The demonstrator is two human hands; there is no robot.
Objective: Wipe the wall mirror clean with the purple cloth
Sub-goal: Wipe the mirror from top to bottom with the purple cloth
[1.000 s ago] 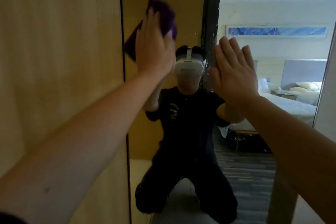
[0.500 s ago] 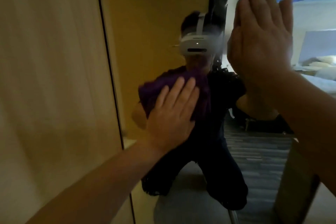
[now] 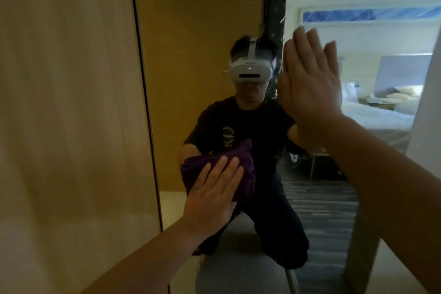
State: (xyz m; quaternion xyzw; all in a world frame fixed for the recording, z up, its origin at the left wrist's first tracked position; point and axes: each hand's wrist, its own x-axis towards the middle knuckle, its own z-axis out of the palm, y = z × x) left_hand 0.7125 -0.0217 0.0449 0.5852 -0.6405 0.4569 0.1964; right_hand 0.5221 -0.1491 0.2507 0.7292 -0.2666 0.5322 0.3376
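One purple cloth (image 3: 241,169), one wall mirror (image 3: 202,31) and two bare hands are in view. The cloth is bunched into a wad against the glass at about 6 o'clock from the centre of the frame, low on the mirror; its long axis runs from lower left to upper right, with one corner poking up toward 1 o'clock. The left hand (image 3: 212,198) lies flat on top of it, fingers (image 3: 226,174) straight and close together, pointing toward 1 o'clock, pressing the cloth to the mirror with the palm rather than curling round it. The right hand (image 3: 310,83) is at about 2 o'clock from the cloth and well apart from it, held up flat and empty, fingers together and pointing toward 12 o'clock; whether its palm actually touches the glass cannot be told. The mirror stands upright with its long axis vertical, its left edge a dark line beside one pale wood panel (image 3: 71,114) at 9 o'clock. The glass shows streaks and specks near 12 o'clock. Reflected in it are one crouching person in dark clothes wearing one white headset (image 3: 250,69), and at 3 o'clock one bed (image 3: 381,119) with several pillows, under one long blue picture (image 3: 372,15) on the far wall.
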